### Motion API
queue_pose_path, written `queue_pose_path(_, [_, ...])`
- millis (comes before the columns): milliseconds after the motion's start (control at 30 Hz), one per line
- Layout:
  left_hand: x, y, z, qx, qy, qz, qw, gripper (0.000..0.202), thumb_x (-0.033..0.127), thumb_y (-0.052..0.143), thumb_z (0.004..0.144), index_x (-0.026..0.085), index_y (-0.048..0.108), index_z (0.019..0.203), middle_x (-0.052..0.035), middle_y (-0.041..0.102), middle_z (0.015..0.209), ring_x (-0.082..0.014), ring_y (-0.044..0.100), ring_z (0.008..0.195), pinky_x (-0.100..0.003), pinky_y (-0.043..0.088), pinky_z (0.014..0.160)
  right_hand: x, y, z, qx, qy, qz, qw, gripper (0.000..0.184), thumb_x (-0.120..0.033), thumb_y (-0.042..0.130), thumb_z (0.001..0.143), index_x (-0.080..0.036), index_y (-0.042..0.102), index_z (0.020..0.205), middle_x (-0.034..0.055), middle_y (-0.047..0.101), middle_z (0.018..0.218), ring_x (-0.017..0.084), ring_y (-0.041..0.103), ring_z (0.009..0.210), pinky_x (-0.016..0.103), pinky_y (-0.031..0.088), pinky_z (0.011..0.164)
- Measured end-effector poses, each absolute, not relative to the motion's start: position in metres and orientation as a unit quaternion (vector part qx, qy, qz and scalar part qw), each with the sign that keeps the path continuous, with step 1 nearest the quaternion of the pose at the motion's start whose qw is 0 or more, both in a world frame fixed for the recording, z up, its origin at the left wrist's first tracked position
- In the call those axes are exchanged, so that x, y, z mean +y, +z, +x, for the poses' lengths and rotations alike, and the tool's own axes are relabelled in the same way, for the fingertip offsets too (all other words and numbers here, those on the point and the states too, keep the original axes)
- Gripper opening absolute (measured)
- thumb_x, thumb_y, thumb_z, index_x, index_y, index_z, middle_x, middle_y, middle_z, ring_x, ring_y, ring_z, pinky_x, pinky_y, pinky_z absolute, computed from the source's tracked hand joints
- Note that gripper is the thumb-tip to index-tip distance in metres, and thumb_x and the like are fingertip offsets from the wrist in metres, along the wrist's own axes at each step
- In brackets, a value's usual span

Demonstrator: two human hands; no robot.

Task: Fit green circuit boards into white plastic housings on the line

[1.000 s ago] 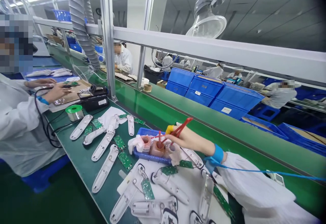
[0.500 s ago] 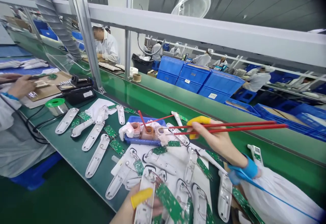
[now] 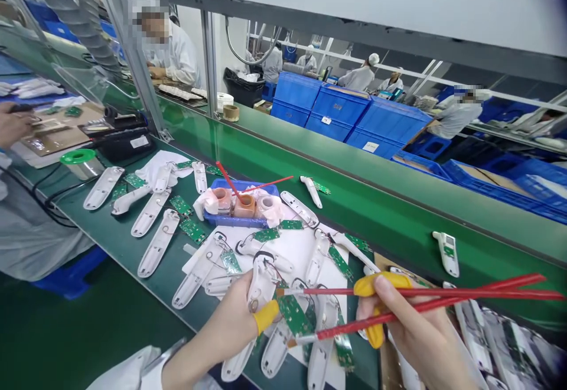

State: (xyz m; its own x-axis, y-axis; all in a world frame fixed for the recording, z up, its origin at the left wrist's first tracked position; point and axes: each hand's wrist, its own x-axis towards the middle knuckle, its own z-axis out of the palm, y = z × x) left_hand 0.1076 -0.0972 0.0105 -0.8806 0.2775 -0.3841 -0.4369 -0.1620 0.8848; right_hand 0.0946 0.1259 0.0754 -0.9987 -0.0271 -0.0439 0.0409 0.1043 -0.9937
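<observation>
My left hand (image 3: 225,319), a yellow cot on its thumb, grips a white plastic handle-shaped housing (image 3: 264,276). Thin wires join the housing to a green circuit board (image 3: 296,317). Between the fingers of my right hand (image 3: 411,319), which also wears yellow cots, are two red-handled brushes (image 3: 336,291). Their tips point left; the upper one is by the wires and the board's upper edge, though I cannot tell whether it touches. Beyond my hands, small jars (image 3: 245,205) stand in a blue tray (image 3: 239,222), with a red stick (image 3: 227,178) leaning in one.
Several white housings (image 3: 159,242) with wired boards lie around on the green bench and white paper. At left are a solder spool (image 3: 82,164) and a co-worker's hand (image 3: 15,124). A box of parts (image 3: 509,343) sits at right. Blue crates (image 3: 336,109) stand beyond the conveyor (image 3: 376,186).
My right hand has come back from the jars with the brushes, down to the held housing. My left hand has raised the housing slightly, and the view has tilted downward.
</observation>
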Motion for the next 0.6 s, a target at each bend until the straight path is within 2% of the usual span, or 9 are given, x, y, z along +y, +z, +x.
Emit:
queue_pose_path(133, [-0.094, 0.012, 0.107, 0.594, 0.769, -0.072, 0.225, 0.042, 0.02, 0.077, 0.061, 0.017, 0.055, 0.097, -0.0045, 0.07, 0.093, -0.02, 0.065, 0.086, -0.031, 0.049, 0.08, 0.136, 0.075, 0.101, 0.755, -0.655, 0.02, -0.019, 0.036, -0.046, 0.066, 0.079, -0.018, 0.069, 0.057, 0.007, 0.066, 0.053, 0.016, 0.06, 0.044, 0.023, 0.052, 0.044])
queue_pose_path(233, [-0.092, 0.014, 0.105, 0.585, 0.776, -0.092, 0.216, 0.036, 0.02, 0.076, 0.062, 0.018, 0.056, 0.092, -0.001, 0.07, 0.084, -0.0176, 0.065, 0.079, -0.029, 0.051, 0.075, 0.142, 0.075, 0.109, 0.766, -0.642, 0.004, -0.001, 0.038, -0.048, 0.062, 0.081, -0.02, 0.071, 0.056, 0.0074, 0.067, 0.053, 0.018, 0.062, 0.047, 0.025, 0.055, 0.046])
queue_pose_path(333, [-0.091, 0.016, 0.104, 0.58, 0.78, -0.108, 0.208, 0.035, 0.022, 0.076, 0.063, 0.018, 0.058, 0.093, -0.0018, 0.071, 0.084, -0.0185, 0.066, 0.078, -0.03, 0.051, 0.074, 0.145, 0.075, 0.115, 0.79, -0.612, -0.008, 0.017, 0.04, -0.049, 0.061, 0.081, -0.02, 0.071, 0.055, 0.0081, 0.067, 0.053, 0.02, 0.063, 0.047, 0.026, 0.056, 0.045])
queue_pose_path(400, [-0.091, 0.017, 0.103, 0.571, 0.784, -0.115, 0.213, 0.04, 0.024, 0.078, 0.061, 0.017, 0.059, 0.096, -0.0037, 0.072, 0.088, -0.0215, 0.067, 0.083, -0.032, 0.052, 0.075, 0.145, 0.075, 0.115, 0.782, -0.623, 0.0, -0.01, 0.035, -0.047, 0.063, 0.081, -0.021, 0.072, 0.059, 0.0069, 0.067, 0.054, 0.02, 0.064, 0.048, 0.026, 0.056, 0.045])
queue_pose_path(500, [-0.09, 0.017, 0.105, 0.557, 0.793, -0.113, 0.221, 0.047, 0.025, 0.08, 0.058, 0.017, 0.059, 0.1, -0.0061, 0.071, 0.097, -0.0245, 0.067, 0.091, -0.036, 0.052, 0.081, 0.138, 0.074, 0.111, 0.742, -0.662, 0.0, -0.101, 0.023, -0.044, 0.066, 0.08, -0.026, 0.072, 0.068, 0.0029, 0.068, 0.056, 0.018, 0.064, 0.05, 0.024, 0.058, 0.048])
queue_pose_path(600, [-0.091, 0.017, 0.108, 0.553, 0.793, -0.111, 0.229, 0.053, 0.022, 0.08, 0.058, 0.017, 0.057, 0.106, -0.0072, 0.07, 0.102, -0.0245, 0.066, 0.095, -0.036, 0.052, 0.084, 0.126, 0.068, 0.105, 0.749, -0.647, -0.026, -0.142, 0.022, -0.042, 0.065, 0.082, -0.024, 0.071, 0.07, 0.0034, 0.069, 0.059, 0.018, 0.066, 0.051, 0.026, 0.058, 0.049])
